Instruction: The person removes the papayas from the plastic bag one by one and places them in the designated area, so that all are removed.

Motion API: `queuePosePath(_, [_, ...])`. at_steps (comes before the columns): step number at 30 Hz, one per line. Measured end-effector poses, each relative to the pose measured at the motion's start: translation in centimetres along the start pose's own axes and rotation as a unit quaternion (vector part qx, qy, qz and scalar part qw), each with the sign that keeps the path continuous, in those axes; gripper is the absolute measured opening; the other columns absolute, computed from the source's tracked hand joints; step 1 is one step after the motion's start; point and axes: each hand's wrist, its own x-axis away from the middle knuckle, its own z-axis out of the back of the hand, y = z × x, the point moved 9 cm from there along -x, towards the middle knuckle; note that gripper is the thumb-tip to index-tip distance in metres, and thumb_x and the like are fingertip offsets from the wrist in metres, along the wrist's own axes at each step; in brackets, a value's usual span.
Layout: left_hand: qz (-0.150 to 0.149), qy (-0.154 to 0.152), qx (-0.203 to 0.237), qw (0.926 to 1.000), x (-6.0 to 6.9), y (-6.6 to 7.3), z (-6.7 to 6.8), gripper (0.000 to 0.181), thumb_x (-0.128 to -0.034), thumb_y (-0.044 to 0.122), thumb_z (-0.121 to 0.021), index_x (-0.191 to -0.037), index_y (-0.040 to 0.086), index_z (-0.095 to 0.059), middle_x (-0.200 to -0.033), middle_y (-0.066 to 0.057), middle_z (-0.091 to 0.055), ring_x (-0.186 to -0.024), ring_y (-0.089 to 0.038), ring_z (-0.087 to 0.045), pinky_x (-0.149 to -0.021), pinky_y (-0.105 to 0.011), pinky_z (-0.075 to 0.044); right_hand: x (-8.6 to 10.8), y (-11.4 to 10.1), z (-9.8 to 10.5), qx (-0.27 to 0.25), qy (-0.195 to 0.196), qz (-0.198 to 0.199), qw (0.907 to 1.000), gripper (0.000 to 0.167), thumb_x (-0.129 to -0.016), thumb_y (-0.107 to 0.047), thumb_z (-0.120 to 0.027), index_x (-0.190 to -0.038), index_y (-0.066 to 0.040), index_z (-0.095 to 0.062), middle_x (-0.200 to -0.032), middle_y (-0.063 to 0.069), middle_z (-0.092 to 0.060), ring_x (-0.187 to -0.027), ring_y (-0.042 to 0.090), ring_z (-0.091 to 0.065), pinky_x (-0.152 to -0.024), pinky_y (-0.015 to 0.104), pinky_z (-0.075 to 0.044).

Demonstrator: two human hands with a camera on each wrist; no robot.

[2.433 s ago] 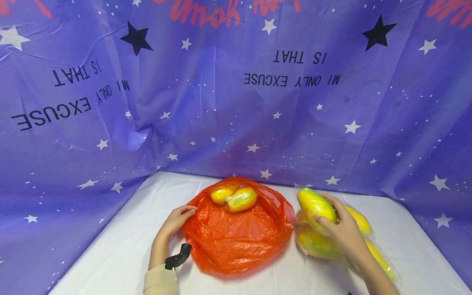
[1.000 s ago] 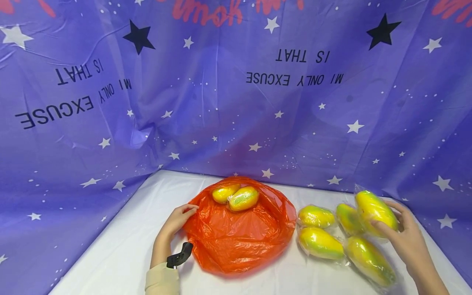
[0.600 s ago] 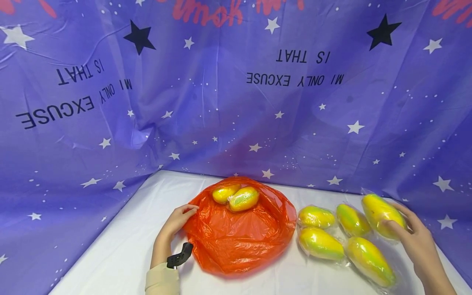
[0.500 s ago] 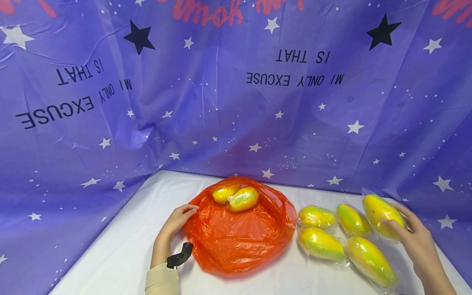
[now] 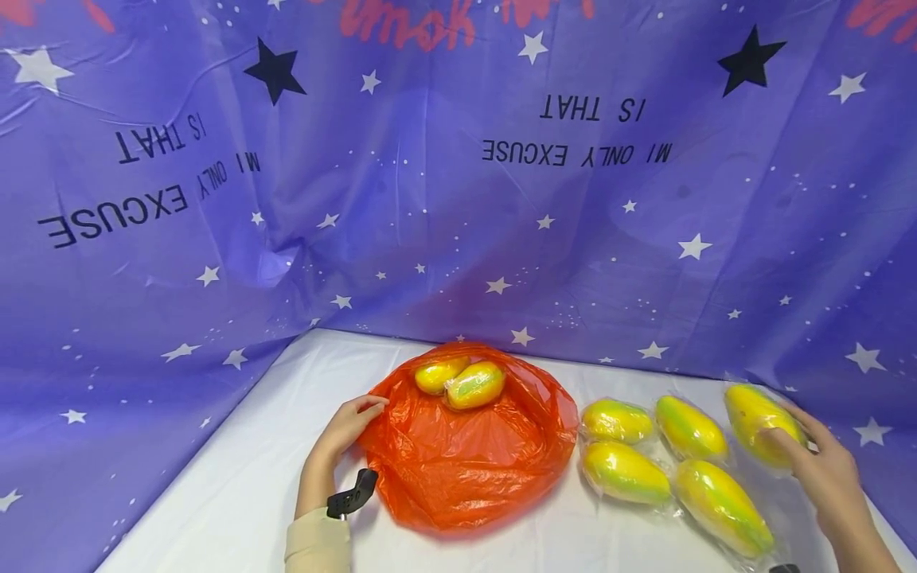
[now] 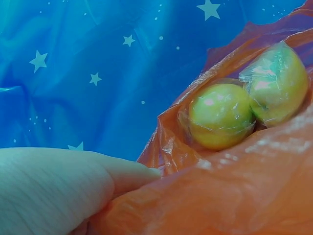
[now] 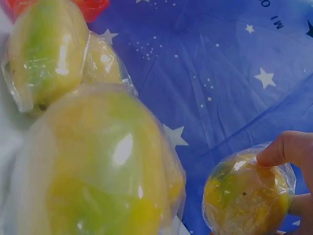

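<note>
My left hand (image 5: 347, 426) pinches the left rim of a red plastic bag (image 5: 466, 489) that lies with its mouth wide. In the left wrist view the thumb lies along the bag's edge; the other fingers are mostly hidden. Two mangoes in clear wrap, one nearer (image 5: 476, 386) and one behind it (image 5: 438, 376), sit inside at the back. At the far right my right hand (image 5: 824, 461) grips a wrapped yellow-green mango (image 5: 755, 422), thumb on the near side. Whether this mango touches the table cannot be told.
Several more wrapped mangoes, among them a front left one (image 5: 625, 473) and a front right one (image 5: 723, 508), lie between bag and right hand. A white cloth covers the table (image 5: 243, 477). A purple starry curtain (image 5: 430, 199) hangs behind and at the sides.
My right hand has carried the mango rightward, from beside the bag, over the other mangoes, to the right end of the group. My left hand has stayed at the bag's rim.
</note>
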Motion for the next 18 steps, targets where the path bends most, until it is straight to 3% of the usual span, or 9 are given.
queuePosePath(2, [-0.002, -0.003, 0.001, 1.0, 0.0, 0.1, 0.0, 0.029, -0.0974, 0.015, -0.055, -0.117, -0.005, -0.063, -0.121, -0.02, -0.06, -0.112, -0.032, -0.052, -0.094, -0.042, -0.041, -0.3, 0.6, 0.3, 0.002, 0.007, -0.008, 0.9999, 0.078, -0.095, -0.047, -0.055, -0.155, -0.017, -0.016, -0.151, 0.034, -0.016, -0.095, 0.025, -0.047, -0.057, 0.019, -0.044])
queuePosePath(4, [0.0, -0.004, 0.001, 1.0, -0.1, 0.1, -0.1, 0.029, -0.0975, 0.016, -0.055, -0.117, -0.005, -0.063, -0.122, -0.02, -0.06, -0.111, -0.031, -0.053, -0.092, -0.041, -0.042, -0.5, 1.0, 0.4, 0.002, 0.01, -0.007, 0.9999, 0.079, -0.095, -0.046, -0.056, -0.155, -0.013, -0.016, -0.15, 0.035, -0.017, -0.093, 0.023, -0.045, -0.056, 0.018, -0.044])
queuePosePath(5, [0.002, -0.005, 0.0, 1.0, -0.1, 0.1, -0.1, 0.029, -0.0976, 0.016, -0.055, -0.117, -0.005, -0.063, -0.122, -0.02, -0.06, -0.11, -0.03, -0.053, -0.091, -0.04, -0.042, -0.5, 1.2, 0.4, 0.002, 0.011, -0.007, 0.9999, 0.078, -0.095, -0.045, -0.056, -0.155, -0.013, -0.017, -0.149, 0.036, -0.017, -0.093, 0.023, -0.045, -0.056, 0.017, -0.043])
queuePosePath(9, [0.007, -0.005, -0.001, 1.0, -0.1, 0.0, 0.0, 0.029, -0.0979, 0.016, -0.054, -0.117, -0.004, -0.063, -0.122, -0.02, -0.059, -0.109, -0.03, -0.054, -0.09, -0.04, -0.043, -0.7, 1.9, -0.1, 0.003, 0.001, -0.013, 0.9999, 0.078, -0.096, -0.043, -0.054, -0.153, -0.008, -0.014, -0.147, 0.039, -0.016, -0.112, 0.046, -0.035, -0.057, 0.017, -0.039])
queuePosePath(18, [0.009, 0.001, -0.006, 0.9999, 0.2, 0.1, 0.1, 0.028, -0.0974, 0.016, -0.055, -0.116, -0.004, -0.064, -0.122, -0.02, -0.059, -0.109, -0.03, -0.054, -0.089, -0.04, -0.043, -1.1, 2.9, -0.7, 0.006, -0.012, -0.005, 0.9999, 0.08, -0.095, -0.043, -0.055, -0.153, -0.005, -0.016, -0.142, 0.039, -0.026, -0.109, 0.04, -0.04, -0.059, 0.016, -0.039])
